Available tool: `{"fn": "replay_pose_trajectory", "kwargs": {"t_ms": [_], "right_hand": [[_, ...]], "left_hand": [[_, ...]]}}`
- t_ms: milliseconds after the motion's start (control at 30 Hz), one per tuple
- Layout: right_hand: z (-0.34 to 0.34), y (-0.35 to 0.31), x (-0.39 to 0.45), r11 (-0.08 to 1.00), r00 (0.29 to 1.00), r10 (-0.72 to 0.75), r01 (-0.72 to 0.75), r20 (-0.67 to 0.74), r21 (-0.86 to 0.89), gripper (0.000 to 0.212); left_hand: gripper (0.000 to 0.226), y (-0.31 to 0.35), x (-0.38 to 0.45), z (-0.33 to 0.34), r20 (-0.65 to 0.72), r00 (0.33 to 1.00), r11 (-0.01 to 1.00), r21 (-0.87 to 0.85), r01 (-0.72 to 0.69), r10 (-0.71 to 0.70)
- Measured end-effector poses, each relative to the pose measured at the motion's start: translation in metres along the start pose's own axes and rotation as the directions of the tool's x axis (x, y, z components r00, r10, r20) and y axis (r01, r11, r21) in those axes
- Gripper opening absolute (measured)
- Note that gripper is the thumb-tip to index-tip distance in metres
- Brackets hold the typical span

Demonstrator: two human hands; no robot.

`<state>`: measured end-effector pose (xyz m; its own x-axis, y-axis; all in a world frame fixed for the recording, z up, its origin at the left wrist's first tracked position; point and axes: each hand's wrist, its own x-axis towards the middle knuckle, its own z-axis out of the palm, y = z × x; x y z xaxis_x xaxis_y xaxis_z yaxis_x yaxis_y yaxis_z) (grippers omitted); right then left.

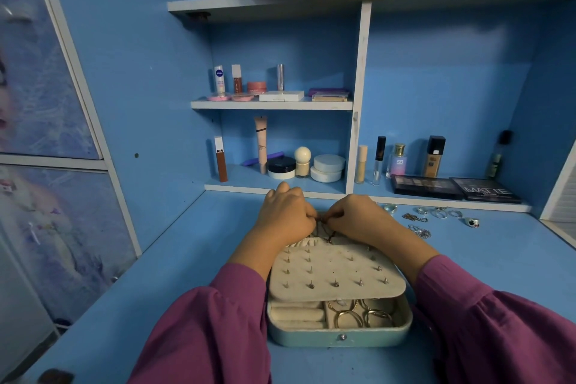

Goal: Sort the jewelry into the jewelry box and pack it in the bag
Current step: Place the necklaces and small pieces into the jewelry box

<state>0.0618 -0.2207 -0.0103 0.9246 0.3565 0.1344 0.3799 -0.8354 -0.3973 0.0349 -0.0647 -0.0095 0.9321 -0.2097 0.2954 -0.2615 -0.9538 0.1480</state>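
The open box [339, 335] sits on the blue desk [174, 274], right in front of the person. Both hands meet over its far end. The left hand [285, 215] and the right hand [358, 217] each pinch a thin dark necklace [325, 227] between curled fingers. One cream flap [336, 274] holds many small studs. Gold hoops [361, 315] lie inside. Two chains [416, 224] and about five rings [442, 212] lie to the right.

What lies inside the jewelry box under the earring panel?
In the jewelry box, gold hoops and cream ring rolls show near the front. The studded earring panel covers everything farther back.
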Motion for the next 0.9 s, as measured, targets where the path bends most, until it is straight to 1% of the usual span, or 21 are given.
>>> {"fn": "replay_pose_trajectory", "kwargs": {"t_ms": [133,233,300,400,500,567,733,800,900], "right_hand": [[0.001,0.000,-0.001,0.999,0.999,0.025,-0.025,0.024,-0.027,0.025],[0.000,0.000,-0.001,0.999,0.999,0.039,-0.039,0.037,-0.008,0.028],[-0.003,0.000,-0.002,0.998,0.999,0.047,-0.048,0.024,0.036,0.027],[-0.007,-0.002,-0.005,0.995,0.998,0.061,-0.063,0.027,0.079,0.026],[-0.007,-0.002,-0.007,0.996,0.996,0.071,-0.074,0.055,0.056,0.029],[-0.007,-0.002,-0.006,0.994,0.995,0.082,-0.086,0.055,0.067,0.029],[-0.013,-0.003,-0.008,0.985,0.992,0.104,-0.113,0.071,0.128,0.027],[-0.014,-0.002,-0.010,0.983,0.990,0.109,-0.120,0.083,0.139,0.027],[-0.016,0.000,-0.012,0.980,0.989,0.105,-0.120,0.101,0.158,0.026]], "left_hand": [[0.032,-0.001,-0.002,0.000,0.073,0.997,0.999,0.043,0.008,-0.011],[0.032,-0.002,-0.003,-0.002,0.036,0.999,1.000,0.018,0.010,-0.010],[0.031,-0.004,-0.004,-0.004,0.009,1.000,1.000,-0.016,0.010,-0.010],[0.031,-0.005,-0.005,-0.001,0.043,0.999,1.000,-0.011,0.013,-0.013],[0.031,-0.006,-0.004,0.001,0.065,0.998,1.000,-0.003,0.027,-0.026],[0.030,-0.009,-0.003,0.003,0.066,0.997,0.998,-0.032,0.048,-0.046],[0.027,-0.017,0.000,0.011,0.082,0.984,0.964,-0.206,0.170,-0.156],[0.027,-0.016,-0.003,0.009,0.108,0.981,0.955,-0.234,0.183,-0.162],[0.024,-0.011,-0.008,0.003,0.132,0.983,0.954,-0.255,0.159,-0.128]]}}
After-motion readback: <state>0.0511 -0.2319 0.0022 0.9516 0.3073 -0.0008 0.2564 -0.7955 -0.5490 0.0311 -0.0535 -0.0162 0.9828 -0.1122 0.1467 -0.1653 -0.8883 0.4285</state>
